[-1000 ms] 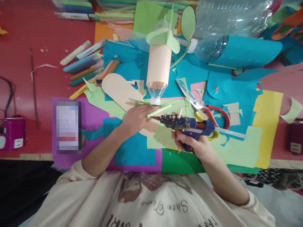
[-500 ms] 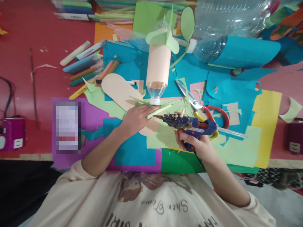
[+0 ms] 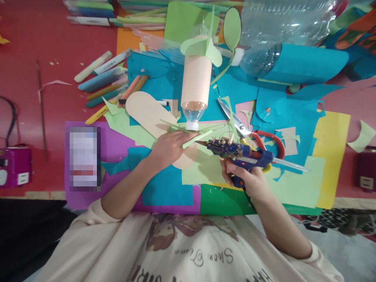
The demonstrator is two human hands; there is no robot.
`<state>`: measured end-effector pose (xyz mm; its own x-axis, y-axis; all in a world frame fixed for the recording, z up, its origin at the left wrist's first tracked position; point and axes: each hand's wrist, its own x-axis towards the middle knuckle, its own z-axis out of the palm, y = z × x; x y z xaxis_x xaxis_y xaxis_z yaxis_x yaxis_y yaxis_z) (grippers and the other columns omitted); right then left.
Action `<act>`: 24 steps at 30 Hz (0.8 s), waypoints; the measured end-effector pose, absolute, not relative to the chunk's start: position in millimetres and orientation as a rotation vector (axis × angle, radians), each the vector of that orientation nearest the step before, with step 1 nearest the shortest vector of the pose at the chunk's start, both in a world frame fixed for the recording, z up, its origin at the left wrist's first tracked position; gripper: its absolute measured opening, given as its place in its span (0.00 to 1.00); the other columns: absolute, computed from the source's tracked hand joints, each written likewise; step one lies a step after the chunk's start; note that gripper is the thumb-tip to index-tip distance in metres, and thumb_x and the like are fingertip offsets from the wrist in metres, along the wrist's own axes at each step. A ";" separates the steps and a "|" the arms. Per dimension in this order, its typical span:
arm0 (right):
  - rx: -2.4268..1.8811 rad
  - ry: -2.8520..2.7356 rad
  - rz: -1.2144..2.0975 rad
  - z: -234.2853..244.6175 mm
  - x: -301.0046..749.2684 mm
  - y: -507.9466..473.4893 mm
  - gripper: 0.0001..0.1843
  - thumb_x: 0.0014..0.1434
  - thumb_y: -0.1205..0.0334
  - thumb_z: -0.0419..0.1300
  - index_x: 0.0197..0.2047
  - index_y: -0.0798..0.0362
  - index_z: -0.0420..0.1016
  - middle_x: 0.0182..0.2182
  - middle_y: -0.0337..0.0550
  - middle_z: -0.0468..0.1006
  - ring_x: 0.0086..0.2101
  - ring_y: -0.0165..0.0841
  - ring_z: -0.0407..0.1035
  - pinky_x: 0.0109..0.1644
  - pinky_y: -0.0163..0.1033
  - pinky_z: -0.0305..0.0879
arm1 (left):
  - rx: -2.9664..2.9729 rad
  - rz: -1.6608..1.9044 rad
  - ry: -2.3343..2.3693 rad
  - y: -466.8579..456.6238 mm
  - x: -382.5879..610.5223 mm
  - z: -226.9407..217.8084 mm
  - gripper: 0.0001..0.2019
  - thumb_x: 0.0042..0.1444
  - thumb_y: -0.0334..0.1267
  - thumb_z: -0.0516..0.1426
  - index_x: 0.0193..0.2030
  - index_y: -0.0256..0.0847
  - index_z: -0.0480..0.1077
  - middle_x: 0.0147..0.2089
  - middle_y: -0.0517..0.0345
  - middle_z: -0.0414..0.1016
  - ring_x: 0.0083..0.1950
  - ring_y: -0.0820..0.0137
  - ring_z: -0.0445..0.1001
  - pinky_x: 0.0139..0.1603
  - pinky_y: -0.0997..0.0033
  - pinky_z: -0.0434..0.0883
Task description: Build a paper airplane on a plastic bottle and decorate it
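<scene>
Just below the bottle (image 3: 196, 84) cap, the left hand (image 3: 170, 147) pinches a green strip (image 3: 198, 137) in its fingers. The right hand (image 3: 246, 180), fingers wrapped tight, holds the glue gun (image 3: 239, 153), its nozzle beside the strip.

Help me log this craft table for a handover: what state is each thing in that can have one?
left hand: flat on the peach paper, fingertips touching the green strip.
right hand: closed around the glue gun.
glue gun: lifted, red light on, nozzle toward the green strip.
small bottle: capped, wrapped in peach paper.
scissors: unheld, lying on paper.
large bottle: on its side, capped.
</scene>
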<state>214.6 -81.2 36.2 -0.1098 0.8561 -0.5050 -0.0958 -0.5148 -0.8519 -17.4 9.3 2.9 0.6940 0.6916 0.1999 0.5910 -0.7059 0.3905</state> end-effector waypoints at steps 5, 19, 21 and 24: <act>-1.511 -0.851 1.687 39.3 213.8 -78.9 0.14 0.51 0.51 0.64 0.28 0.53 0.70 0.16 0.36 0.69 0.16 0.27 0.61 0.19 0.34 0.58 | 2.613 0.453 1.020 9.0 -18.1 4.5 0.19 0.68 0.32 0.44 0.59 0.40 0.70 0.50 0.50 0.81 0.49 0.64 0.80 0.44 0.68 0.78; -1.565 -0.865 1.635 44.0 216.3 -78.3 0.15 0.51 0.50 0.64 0.26 0.53 0.69 0.14 0.36 0.68 0.15 0.27 0.60 0.18 0.35 0.56 | 2.657 0.521 0.990 9.3 -18.2 6.0 0.19 0.68 0.30 0.44 0.58 0.40 0.70 0.49 0.50 0.82 0.49 0.66 0.81 0.43 0.70 0.78; -1.581 -0.860 1.626 43.6 216.9 -78.5 0.15 0.50 0.50 0.64 0.26 0.52 0.69 0.14 0.36 0.69 0.15 0.27 0.60 0.18 0.35 0.56 | 2.655 0.511 0.992 9.2 -18.2 6.1 0.20 0.68 0.30 0.43 0.58 0.40 0.70 0.50 0.50 0.81 0.49 0.66 0.80 0.44 0.69 0.78; -1.604 -0.852 1.629 43.3 217.9 -78.8 0.15 0.50 0.49 0.64 0.26 0.52 0.69 0.14 0.36 0.69 0.15 0.28 0.60 0.18 0.35 0.56 | 2.655 0.517 0.995 8.7 -18.0 6.0 0.20 0.68 0.30 0.43 0.58 0.40 0.70 0.50 0.50 0.81 0.49 0.66 0.80 0.44 0.69 0.78</act>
